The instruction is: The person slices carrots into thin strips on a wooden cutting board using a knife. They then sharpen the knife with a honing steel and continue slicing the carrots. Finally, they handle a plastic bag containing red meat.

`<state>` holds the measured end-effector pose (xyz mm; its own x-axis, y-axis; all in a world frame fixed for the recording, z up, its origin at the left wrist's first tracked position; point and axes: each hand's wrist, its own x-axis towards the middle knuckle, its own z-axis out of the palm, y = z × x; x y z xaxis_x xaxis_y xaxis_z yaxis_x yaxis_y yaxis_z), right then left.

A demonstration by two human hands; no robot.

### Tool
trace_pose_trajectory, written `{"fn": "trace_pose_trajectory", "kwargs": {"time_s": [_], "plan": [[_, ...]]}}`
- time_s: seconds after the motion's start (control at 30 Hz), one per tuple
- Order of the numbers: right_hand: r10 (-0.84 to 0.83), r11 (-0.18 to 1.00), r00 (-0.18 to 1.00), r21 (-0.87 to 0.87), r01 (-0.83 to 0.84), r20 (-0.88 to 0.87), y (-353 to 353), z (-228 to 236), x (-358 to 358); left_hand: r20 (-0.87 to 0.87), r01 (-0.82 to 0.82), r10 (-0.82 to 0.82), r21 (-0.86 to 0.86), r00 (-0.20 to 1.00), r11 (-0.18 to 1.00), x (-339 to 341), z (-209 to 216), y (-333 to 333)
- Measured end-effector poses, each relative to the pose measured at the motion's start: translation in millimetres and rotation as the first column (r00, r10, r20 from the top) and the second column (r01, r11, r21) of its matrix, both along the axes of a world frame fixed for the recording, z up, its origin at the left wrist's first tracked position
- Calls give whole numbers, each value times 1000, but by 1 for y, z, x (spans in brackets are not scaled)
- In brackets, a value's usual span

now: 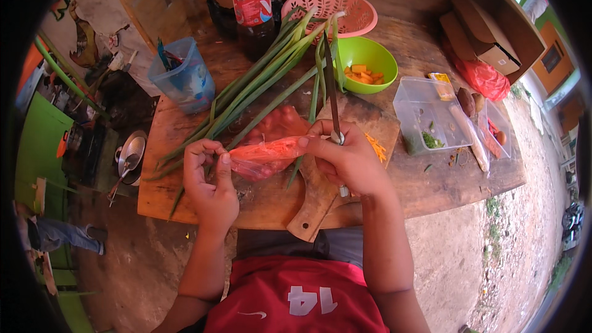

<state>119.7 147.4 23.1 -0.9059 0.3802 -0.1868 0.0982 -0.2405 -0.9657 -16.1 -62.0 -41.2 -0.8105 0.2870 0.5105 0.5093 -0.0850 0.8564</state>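
A thin red plastic bag [265, 151] is stretched between my two hands, its lower part resting on the table with round reddish items showing through; I cannot tell what they are. My left hand [211, 185] pinches its left end between thumb and fingers. With thumb and forefinger, my right hand [348, 157] grips the other end, while a knife [333, 102] stays in the same hand, blade pointing up and away. Beneath that hand lies a wooden cutting board [306, 216] with thin orange strips [375, 147] on it. Long spring onions [259, 95] spread behind the bag.
A green bowl [354, 49] of orange pieces and a pink basket [364, 15] stand at the back. A bottle [253, 12] and blue container [182, 77] are left; a clear plastic box [425, 108] and cardboard box [484, 37] right. Another person's leg [68, 234] shows far left.
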Motion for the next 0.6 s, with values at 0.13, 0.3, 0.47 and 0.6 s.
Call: {"fn": "trace_pose_trajectory", "kwargs": {"time_s": [0.13, 0.3, 0.47, 0.6], "plan": [[15, 1000, 997, 10, -14, -71, -14, -10, -1, -176, 99, -136, -206, 975, 974, 7, 22, 4], [-31, 998, 1000, 50, 31, 1, -13, 2, 12, -48, 125, -144, -285, 988, 950, 9, 16, 4], [-58, 991, 997, 114, 63, -44, -5, -9, 25, 36, 147, -149, 50, 988, 988, 3, 1, -2], [-65, 987, 997, 142, 70, -42, -6, -15, 28, 76, 395, -410, 154, 909, 906, 19, 13, 3]]}}
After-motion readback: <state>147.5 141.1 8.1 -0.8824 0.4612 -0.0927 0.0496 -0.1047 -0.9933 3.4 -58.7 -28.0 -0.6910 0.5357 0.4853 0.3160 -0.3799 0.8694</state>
